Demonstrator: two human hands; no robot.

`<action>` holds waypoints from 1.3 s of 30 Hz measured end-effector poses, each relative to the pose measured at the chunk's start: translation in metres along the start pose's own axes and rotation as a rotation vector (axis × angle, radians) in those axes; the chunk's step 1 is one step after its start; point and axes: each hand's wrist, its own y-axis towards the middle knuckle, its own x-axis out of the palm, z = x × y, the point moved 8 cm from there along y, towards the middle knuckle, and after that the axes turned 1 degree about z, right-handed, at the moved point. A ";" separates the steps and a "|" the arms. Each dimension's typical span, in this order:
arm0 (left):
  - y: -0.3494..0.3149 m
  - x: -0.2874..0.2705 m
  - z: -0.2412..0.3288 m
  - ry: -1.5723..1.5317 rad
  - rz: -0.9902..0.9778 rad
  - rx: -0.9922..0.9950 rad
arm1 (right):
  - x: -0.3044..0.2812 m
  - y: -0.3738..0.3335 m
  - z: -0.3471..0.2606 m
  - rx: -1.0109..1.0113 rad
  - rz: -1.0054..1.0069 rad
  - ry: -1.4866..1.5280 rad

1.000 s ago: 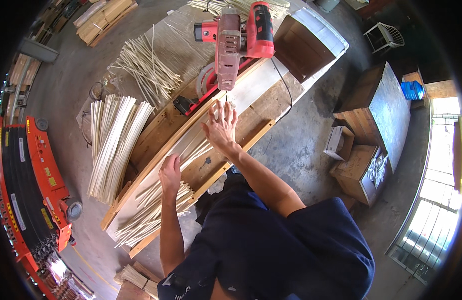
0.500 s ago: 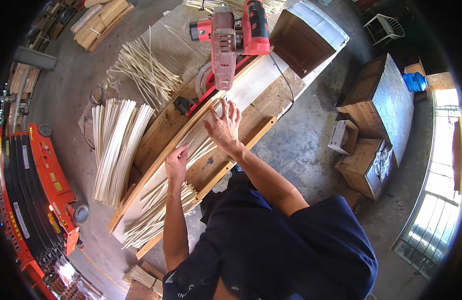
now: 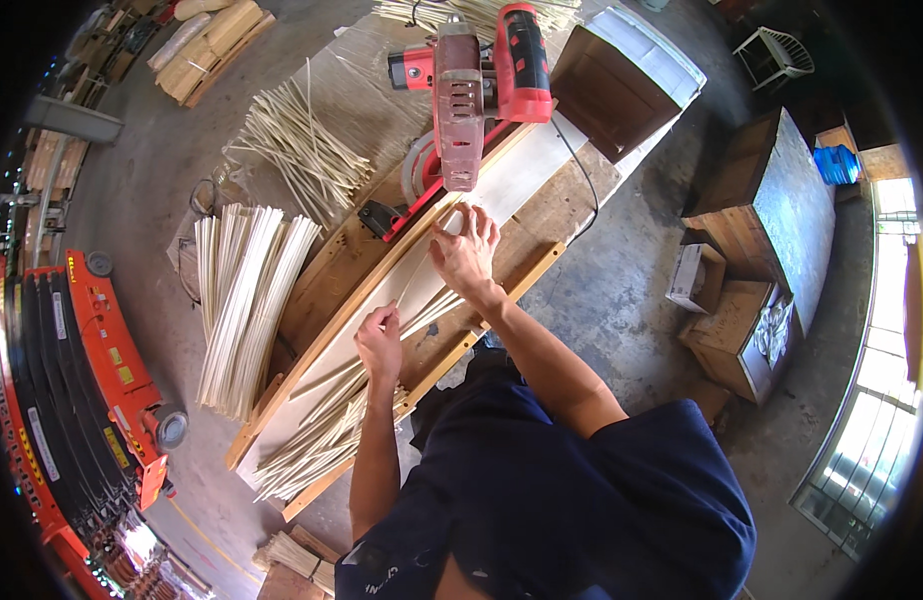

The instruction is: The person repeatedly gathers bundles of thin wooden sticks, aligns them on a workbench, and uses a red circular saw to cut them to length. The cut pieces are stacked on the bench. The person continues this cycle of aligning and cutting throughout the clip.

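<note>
My right hand (image 3: 466,250) rests over the pale work board (image 3: 324,397) just below the red saw (image 3: 460,110); its fingers are bent and apart, and I see nothing in them. Lower left, my left hand (image 3: 381,338) is closed in a pinch beside the long wooden fence (image 3: 357,296). What it pinches, if anything, is too small to make out. Loose thin pale rods (image 3: 317,440) lie on the board beneath and beside my left forearm, some reaching up toward my right hand.
A thick upright bundle of rods (image 3: 252,310) stands left of the bench, with a looser rod pile (image 3: 304,145) beyond it. An open box (image 3: 612,85) sits at the bench's far end. A black cord (image 3: 589,180) hangs over the right edge. An orange machine (image 3: 112,350) stands far left.
The whole view has shifted slightly. My right hand's fingers have drawn in and bent more, close to the saw. My left hand stays pinched near the fence.
</note>
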 end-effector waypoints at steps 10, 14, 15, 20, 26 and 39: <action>0.034 -0.014 -0.004 0.094 -0.026 -0.156 | -0.006 -0.012 0.001 -0.093 0.042 -0.023; 0.033 -0.014 0.000 0.085 0.016 -0.157 | -0.004 -0.018 0.003 -0.170 0.026 -0.111; 0.033 -0.015 0.001 0.133 0.013 -0.144 | -0.005 -0.018 0.003 -0.189 0.035 -0.122; 0.019 -0.043 0.033 0.440 0.162 0.301 | -0.005 -0.019 0.003 -0.212 0.021 -0.137; -0.032 -0.052 -0.003 0.352 -0.215 0.205 | -0.004 -0.020 0.001 -0.179 0.003 -0.158; -0.012 -0.040 -0.013 -0.009 -0.051 0.132 | 0.001 -0.007 0.000 -0.040 -0.105 -0.095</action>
